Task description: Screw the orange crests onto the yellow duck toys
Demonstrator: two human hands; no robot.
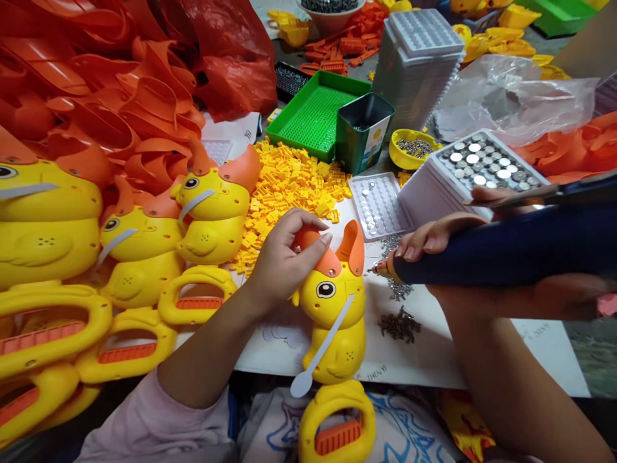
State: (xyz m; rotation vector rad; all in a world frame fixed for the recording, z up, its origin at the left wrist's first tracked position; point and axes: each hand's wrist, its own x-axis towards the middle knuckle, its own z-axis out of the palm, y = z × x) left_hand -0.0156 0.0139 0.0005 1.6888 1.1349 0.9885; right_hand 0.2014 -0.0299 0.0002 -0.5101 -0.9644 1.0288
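My left hand [289, 257] grips an orange flap at the top of a yellow duck-shaped toy [340, 334]. The toy stands upright at the table's front edge, its handle with an orange trigger [337, 438] hanging below the edge. A white strip with a round end [328, 341] crosses its front. In my right hand [441, 235] is a dark blue electric screwdriver [511, 247], tip pointing left, a little to the right of the toy and apart from it. Dark screws [401, 325] and silver screws [400, 289] lie in piles below and beside the tip.
Several similar toys [216, 212] crowd the left, before a heap of orange-red parts [96, 83]. Small yellow pieces [289, 180] are piled behind my left hand. Farther back stand a green tray [308, 106], a dark bin [362, 138], a yellow bowl [398, 157] and a white tray of discs [491, 164].
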